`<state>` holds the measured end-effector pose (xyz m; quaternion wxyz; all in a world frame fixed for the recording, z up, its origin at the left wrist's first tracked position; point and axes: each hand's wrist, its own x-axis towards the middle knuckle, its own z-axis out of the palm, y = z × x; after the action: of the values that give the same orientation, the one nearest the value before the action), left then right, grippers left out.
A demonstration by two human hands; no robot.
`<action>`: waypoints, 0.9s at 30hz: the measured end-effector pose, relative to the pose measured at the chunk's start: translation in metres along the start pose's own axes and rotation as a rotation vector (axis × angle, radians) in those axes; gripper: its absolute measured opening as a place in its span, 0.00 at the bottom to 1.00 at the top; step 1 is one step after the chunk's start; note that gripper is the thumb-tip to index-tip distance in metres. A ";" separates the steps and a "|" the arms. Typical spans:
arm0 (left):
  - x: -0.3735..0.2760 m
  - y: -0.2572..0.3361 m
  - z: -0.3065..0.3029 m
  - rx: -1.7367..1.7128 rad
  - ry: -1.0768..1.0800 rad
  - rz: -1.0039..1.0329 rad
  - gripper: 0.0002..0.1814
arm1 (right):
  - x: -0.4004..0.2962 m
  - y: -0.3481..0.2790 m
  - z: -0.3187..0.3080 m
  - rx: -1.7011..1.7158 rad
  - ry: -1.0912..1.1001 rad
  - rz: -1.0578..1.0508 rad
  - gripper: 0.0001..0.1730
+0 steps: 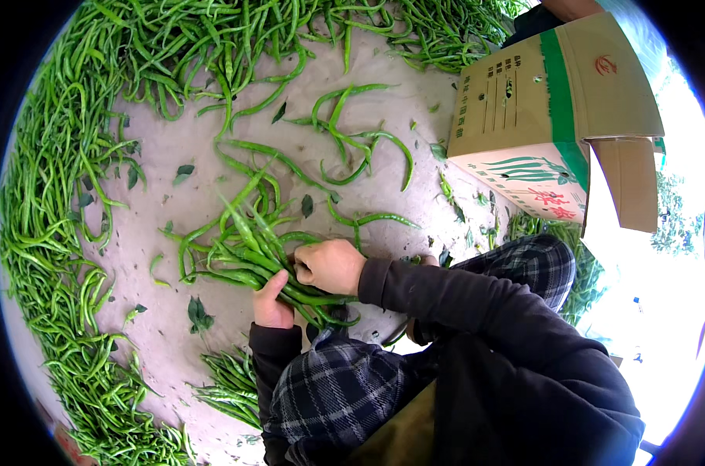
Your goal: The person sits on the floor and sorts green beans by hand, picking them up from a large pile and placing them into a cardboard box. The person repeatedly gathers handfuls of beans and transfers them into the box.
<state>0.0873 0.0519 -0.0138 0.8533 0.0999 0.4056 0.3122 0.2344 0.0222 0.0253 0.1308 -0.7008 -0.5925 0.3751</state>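
My left hand (273, 300) is closed around a bunch of long green chili peppers (256, 250), its thumb lying across them. The pepper tips fan out away from me, and a few are blurred. Against the right side of this bunch, my right hand (332, 265) is curled into a loose fist; its fingertips are hidden, so whether it grips a pepper cannot be told. Loose chili peppers (367, 152) lie scattered on the pale floor (171, 145) just beyond my hands. A smaller pile of peppers (230, 387) rests beside my left forearm.
A large heap of green chili peppers (55, 233) curves along the left and far sides. At the right stands a cardboard box (509, 110) with a green band and printed writing, its flap (626, 180) folded out. Part of another person's arm (574, 9) shows behind it. Leaves (199, 314) litter the floor.
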 end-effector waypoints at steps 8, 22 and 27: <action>-0.002 0.017 -0.013 -0.102 0.063 0.159 0.17 | -0.005 0.132 0.036 1.246 0.320 0.968 0.23; -0.033 0.064 0.015 0.192 0.091 0.430 0.19 | 0.026 -0.004 -0.023 0.319 0.416 -0.101 0.13; -0.055 0.083 0.010 0.338 0.382 0.555 0.14 | 0.015 -0.092 0.013 0.388 -0.055 -0.463 0.22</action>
<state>0.0315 0.0842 0.0623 0.6168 0.2854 0.5605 0.4733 0.1582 0.0567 0.0684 0.3281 -0.4988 -0.6570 0.4602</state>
